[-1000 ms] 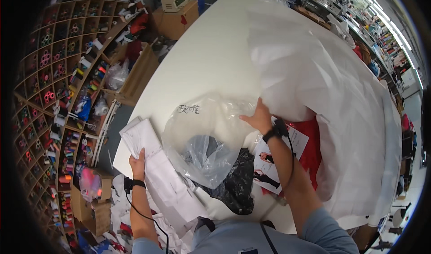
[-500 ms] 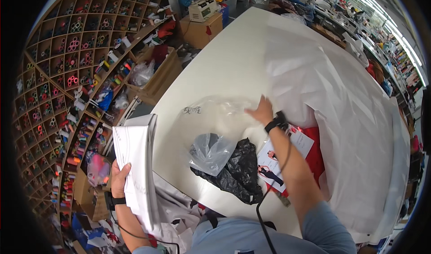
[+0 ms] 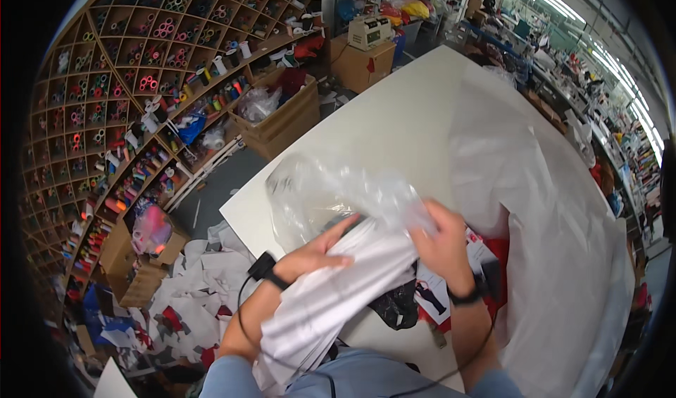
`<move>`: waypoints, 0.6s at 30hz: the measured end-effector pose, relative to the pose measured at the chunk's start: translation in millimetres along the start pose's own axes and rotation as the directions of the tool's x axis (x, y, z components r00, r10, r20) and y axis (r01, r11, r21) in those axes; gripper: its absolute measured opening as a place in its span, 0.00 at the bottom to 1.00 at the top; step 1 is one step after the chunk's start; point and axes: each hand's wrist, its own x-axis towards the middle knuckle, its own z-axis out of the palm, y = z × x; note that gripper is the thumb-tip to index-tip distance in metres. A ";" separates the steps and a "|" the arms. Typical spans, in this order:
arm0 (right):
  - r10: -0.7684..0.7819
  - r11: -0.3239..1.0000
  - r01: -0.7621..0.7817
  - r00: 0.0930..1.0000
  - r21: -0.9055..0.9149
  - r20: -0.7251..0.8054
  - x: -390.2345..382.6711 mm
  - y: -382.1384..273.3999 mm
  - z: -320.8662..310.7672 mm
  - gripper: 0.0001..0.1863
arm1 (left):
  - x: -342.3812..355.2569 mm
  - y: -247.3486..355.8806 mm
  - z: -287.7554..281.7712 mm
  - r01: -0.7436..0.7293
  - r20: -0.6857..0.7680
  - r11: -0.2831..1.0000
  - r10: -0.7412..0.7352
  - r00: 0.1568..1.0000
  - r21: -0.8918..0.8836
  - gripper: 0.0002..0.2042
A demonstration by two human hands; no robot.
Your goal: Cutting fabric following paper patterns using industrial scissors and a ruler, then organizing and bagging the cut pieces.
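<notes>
White sheets have swung rightward to the clear bag

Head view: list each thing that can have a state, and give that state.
White bundle: folded, held in the left hand
Clear plastic bag: wrinkled, gripped by the right hand, which is blurred
Black plastic bag: crumpled, partly covered
White sheeting: spread over the table, creased
Cardboard box beside the shelving: open, filled
Ceiling lights: lit
</notes>
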 end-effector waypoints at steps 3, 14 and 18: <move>-0.039 0.987 0.008 0.981 -0.160 -0.192 -65.9 -17.3 -38.2 0.14 | 35.3 -48.4 -27.2 0.082 0.005 0.968 -0.083 0.997 -0.237 0.47; 0.666 0.746 -0.654 0.735 0.127 -0.126 -194.1 15.2 -18.1 0.23 | 84.3 -6.3 7.5 -0.210 -0.379 0.970 0.150 0.913 -0.124 0.49; 0.415 0.865 -0.463 0.877 0.194 0.243 -212.9 -20.3 26.4 0.18 | 114.8 -22.1 9.1 -0.127 -0.522 0.835 0.446 0.727 0.536 0.49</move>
